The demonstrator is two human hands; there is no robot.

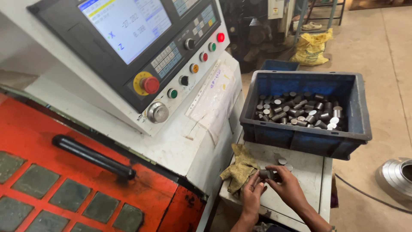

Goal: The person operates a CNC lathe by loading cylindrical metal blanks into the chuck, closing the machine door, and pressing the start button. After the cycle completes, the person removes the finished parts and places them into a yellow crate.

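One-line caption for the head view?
Both hands, left hand and right hand, hold a small metal cylinder beside a blue crate.

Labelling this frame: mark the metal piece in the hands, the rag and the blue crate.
metal piece (266, 174), head view, its dark side between the fingers.
rag (239, 168), head view, middle of the cloth.
blue crate (296, 138), head view, front wall.

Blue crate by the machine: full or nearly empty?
Partly filled. The blue crate holds a low layer of short metal cylinders across its floor, and its inner walls show bare well above them.
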